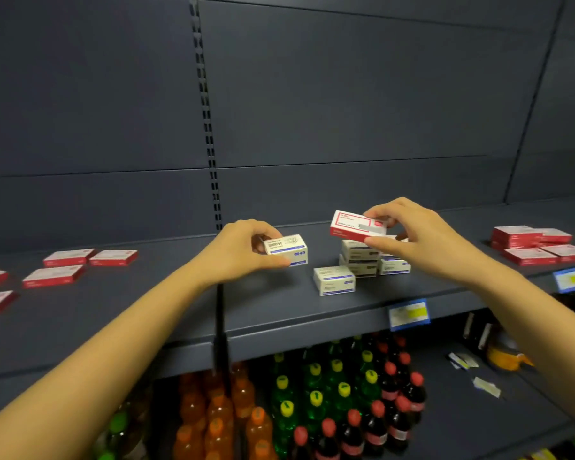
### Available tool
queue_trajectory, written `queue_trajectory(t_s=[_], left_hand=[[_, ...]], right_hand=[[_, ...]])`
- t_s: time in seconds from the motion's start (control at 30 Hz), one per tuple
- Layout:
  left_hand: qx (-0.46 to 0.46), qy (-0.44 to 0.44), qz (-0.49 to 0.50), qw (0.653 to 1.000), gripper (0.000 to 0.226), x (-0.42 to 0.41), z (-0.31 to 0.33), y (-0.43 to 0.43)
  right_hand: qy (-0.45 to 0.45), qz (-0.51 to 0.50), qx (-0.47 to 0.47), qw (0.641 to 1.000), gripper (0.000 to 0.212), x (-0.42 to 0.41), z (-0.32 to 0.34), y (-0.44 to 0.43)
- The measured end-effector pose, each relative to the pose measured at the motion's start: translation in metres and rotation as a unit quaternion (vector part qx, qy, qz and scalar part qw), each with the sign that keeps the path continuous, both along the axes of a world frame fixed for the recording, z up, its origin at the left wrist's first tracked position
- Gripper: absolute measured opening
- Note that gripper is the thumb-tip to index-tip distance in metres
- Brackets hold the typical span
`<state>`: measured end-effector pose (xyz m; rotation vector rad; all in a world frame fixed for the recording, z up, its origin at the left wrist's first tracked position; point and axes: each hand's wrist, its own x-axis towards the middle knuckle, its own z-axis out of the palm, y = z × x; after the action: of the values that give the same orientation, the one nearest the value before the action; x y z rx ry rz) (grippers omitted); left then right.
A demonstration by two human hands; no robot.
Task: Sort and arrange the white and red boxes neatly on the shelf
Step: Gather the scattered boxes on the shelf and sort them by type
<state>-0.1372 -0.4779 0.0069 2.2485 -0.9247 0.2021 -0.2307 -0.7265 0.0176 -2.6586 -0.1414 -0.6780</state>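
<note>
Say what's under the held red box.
A stack of white boxes, on the shelf. The right hand gripping the red box covers the stack's top right; contact between them is unclear.

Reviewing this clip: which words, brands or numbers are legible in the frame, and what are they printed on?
No text reads clearly.
The red box in the right hand: print blurred.
The white box in the left hand: print blurred.
The shelf price tags: blurred.
The bottle labels: too small.
</note>
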Motion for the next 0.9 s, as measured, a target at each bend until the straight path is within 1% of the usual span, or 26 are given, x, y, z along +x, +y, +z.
queue_trajectory(t_s=[0.2,0.37,0.43,0.53,0.57,0.63,0.7,0.8,0.9], left_hand=[[-0.009,0.030,0.015,0.999,0.029,-0.021,-0.017,-0.064],[0.031,0.056,0.040,0.997,0.031,-0.020,-0.023,-0.087],[0.059,0.056,0.046,0.996,0.037,-0.019,-0.023,-0.091],[0.073,0.015,0.067,0.995,0.049,-0.017,-0.018,-0.093],[0.074,-0.012,0.069,0.995,0.047,-0.017,-0.014,-0.095],[0.075,-0.065,0.068,0.993,0.036,-0.016,-0.005,-0.105],[0.087,-0.105,0.063,0.989,0.029,-0.015,0.003,-0.121],[0.102,-0.164,0.066,0.979,0.027,-0.013,0.005,-0.151],[0.074,-0.198,0.075,0.974,0.024,-0.014,0.000,-0.183]], right_hand=[[0.004,0.016,0.007,1.000,0.037,-0.023,-0.008,-0.071],[0.019,0.033,0.011,0.999,0.035,-0.030,-0.018,-0.104],[0.025,0.037,0.012,0.999,0.035,-0.029,-0.020,-0.115],[0.040,0.041,0.015,0.998,0.034,-0.021,-0.021,-0.127],[0.043,0.042,0.018,0.998,0.033,-0.018,-0.023,-0.130],[0.046,0.044,0.022,0.998,0.032,-0.013,-0.025,-0.137],[0.048,0.040,0.016,0.998,0.034,-0.010,-0.031,-0.148],[0.049,0.024,-0.003,0.999,0.038,-0.011,-0.037,-0.171],[0.049,0.005,0.001,0.999,0.038,-0.013,-0.039,-0.199]])
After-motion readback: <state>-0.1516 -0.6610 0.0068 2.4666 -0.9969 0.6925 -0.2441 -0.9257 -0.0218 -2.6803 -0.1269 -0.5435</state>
